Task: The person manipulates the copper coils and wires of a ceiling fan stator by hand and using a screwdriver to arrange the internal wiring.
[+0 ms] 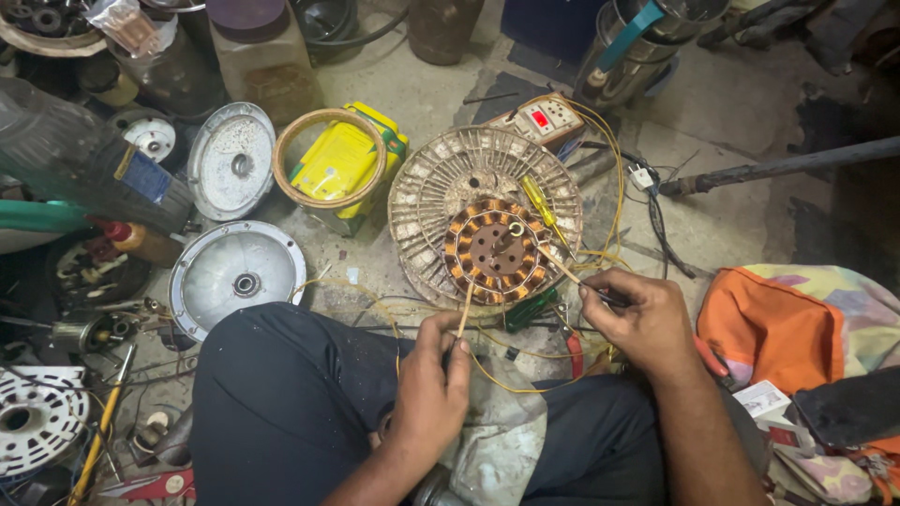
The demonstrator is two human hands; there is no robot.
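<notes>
A round fan stator [494, 251] with copper windings lies on a dusty round grille [433, 192] on the floor. My left hand [430, 384] pinches a thin tan wire lead [463, 314] that runs up to the stator's near edge. My right hand [640, 319] grips a slim dark tool [609, 298] touching another lead [562, 272] from the stator's right side. A yellow-handled screwdriver [540, 201] rests across the grille. A green-handled screwdriver [528, 310] lies just below the stator between my hands. I sit cross-legged in dark trousers [281, 394].
Two silver fan covers [236, 270] [231, 159] lie to the left. A yellow box [342, 164] sits inside a copper coil ring. A switch board with socket [544, 120] and yellow wires lie behind. An orange bag [778, 323] is at right; tools and parts clutter the left.
</notes>
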